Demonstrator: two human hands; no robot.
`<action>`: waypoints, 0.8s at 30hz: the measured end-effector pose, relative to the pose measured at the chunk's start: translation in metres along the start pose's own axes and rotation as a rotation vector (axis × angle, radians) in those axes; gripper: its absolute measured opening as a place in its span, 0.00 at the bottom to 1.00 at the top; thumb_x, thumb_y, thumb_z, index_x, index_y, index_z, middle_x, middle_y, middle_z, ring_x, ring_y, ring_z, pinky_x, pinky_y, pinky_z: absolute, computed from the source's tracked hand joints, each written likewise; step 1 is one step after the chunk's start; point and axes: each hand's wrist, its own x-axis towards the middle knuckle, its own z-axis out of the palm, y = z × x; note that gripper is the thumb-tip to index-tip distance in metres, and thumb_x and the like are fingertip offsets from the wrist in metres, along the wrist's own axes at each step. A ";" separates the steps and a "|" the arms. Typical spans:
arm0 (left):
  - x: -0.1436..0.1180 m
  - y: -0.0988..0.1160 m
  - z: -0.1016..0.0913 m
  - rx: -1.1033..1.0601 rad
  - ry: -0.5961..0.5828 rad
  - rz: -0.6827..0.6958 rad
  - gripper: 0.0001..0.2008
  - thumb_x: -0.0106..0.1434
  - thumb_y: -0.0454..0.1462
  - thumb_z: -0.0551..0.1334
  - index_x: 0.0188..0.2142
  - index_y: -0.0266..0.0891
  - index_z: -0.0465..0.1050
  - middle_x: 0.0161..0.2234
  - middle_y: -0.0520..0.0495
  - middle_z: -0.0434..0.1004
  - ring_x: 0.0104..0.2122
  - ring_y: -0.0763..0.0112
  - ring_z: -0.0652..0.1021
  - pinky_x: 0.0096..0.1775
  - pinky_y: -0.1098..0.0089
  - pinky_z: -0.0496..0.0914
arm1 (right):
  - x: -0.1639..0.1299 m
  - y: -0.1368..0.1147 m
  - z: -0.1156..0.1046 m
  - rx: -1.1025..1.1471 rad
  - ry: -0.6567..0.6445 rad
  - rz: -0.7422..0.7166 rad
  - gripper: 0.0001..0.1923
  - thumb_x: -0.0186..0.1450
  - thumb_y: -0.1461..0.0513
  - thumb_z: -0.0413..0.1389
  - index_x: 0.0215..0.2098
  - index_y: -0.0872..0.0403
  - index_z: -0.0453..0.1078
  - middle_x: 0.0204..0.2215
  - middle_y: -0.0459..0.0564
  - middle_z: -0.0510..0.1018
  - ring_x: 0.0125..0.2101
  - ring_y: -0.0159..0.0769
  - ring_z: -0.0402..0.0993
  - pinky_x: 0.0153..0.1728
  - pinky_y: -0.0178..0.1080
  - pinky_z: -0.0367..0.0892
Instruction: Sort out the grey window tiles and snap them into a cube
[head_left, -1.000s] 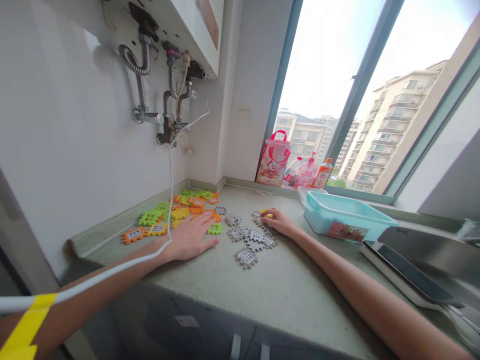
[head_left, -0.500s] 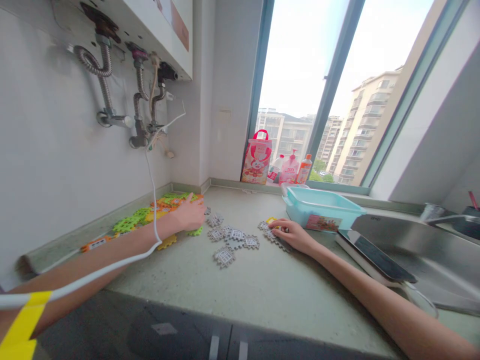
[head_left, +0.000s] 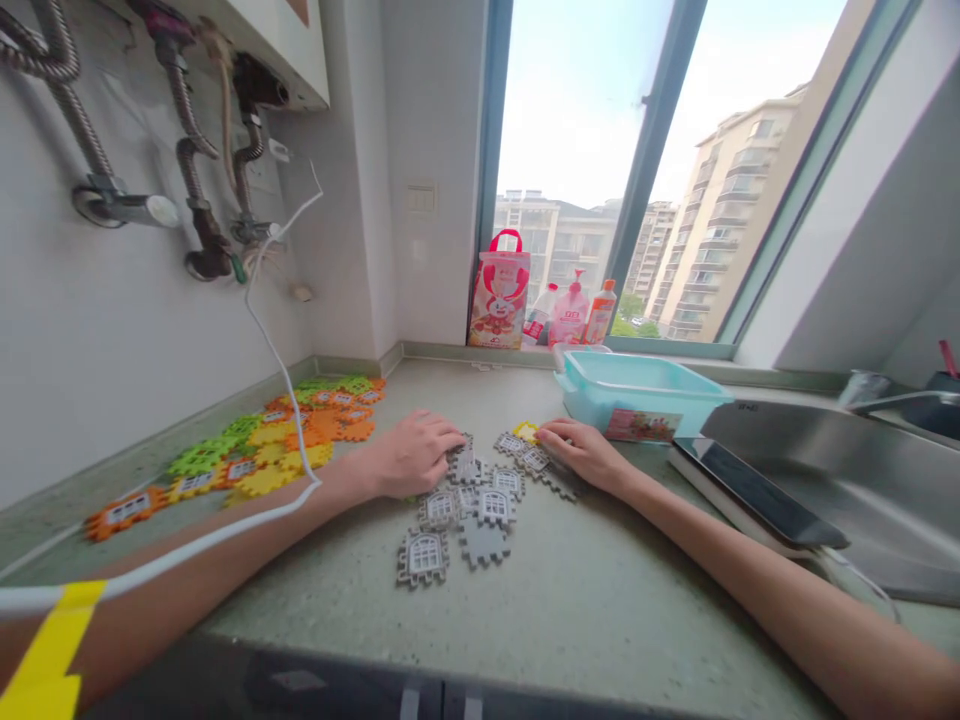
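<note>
My left hand is low over the counter, its fingers bent and their tips on a grey toothed puzzle tile at the back of a loose group. Several more grey tiles lie in front, among them a window-patterned one and a plain one. To the right, my right hand rests with curled fingers at the edge of a yellow tile. A short row of grey tiles runs partly under that hand. What lies beneath its palm is hidden.
Orange, yellow and green tiles spread along the left wall. A turquoise basin stands behind my right hand, with a phone-like black slab beside the sink. A white cable crosses my left forearm. Bottles line the sill.
My left hand has come away from the coloured tiles and moved right to the grey ones. My right hand has barely moved. The view has shifted slightly, showing more of the counter.
</note>
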 end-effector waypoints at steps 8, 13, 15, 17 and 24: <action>-0.012 -0.033 0.001 0.026 -0.043 -0.015 0.32 0.70 0.36 0.54 0.72 0.35 0.58 0.70 0.36 0.64 0.68 0.56 0.66 0.68 0.55 0.58 | 0.046 0.015 0.008 -0.228 0.007 0.147 0.13 0.69 0.59 0.55 0.41 0.54 0.82 0.42 0.54 0.86 0.43 0.46 0.81 0.50 0.43 0.71; -0.024 -0.070 0.001 0.159 -0.102 -0.217 0.33 0.68 0.32 0.55 0.72 0.34 0.58 0.70 0.33 0.62 0.68 0.52 0.66 0.66 0.54 0.60 | 0.106 0.009 0.021 -0.277 -0.068 0.241 0.18 0.60 0.72 0.57 0.43 0.54 0.84 0.41 0.56 0.87 0.43 0.47 0.83 0.48 0.42 0.74; -0.028 -0.079 0.000 0.222 -0.070 -0.296 0.32 0.67 0.29 0.54 0.71 0.35 0.60 0.69 0.33 0.65 0.67 0.52 0.68 0.65 0.53 0.61 | 0.130 -0.006 0.038 -0.276 -0.080 0.213 0.18 0.59 0.73 0.57 0.42 0.54 0.85 0.40 0.56 0.87 0.43 0.48 0.83 0.47 0.42 0.75; -0.032 -0.085 -0.002 0.269 -0.019 -0.348 0.33 0.66 0.28 0.56 0.70 0.37 0.63 0.66 0.33 0.69 0.66 0.52 0.69 0.65 0.53 0.60 | 0.150 -0.027 0.059 -0.235 -0.119 0.163 0.20 0.61 0.72 0.57 0.45 0.51 0.85 0.43 0.53 0.87 0.41 0.43 0.84 0.44 0.39 0.75; -0.034 -0.087 -0.004 0.214 0.015 -0.354 0.18 0.70 0.31 0.56 0.56 0.41 0.77 0.53 0.36 0.81 0.55 0.54 0.78 0.61 0.52 0.63 | 0.153 -0.063 0.065 0.135 -0.098 -0.032 0.19 0.66 0.67 0.53 0.50 0.57 0.81 0.45 0.56 0.86 0.35 0.37 0.82 0.36 0.37 0.77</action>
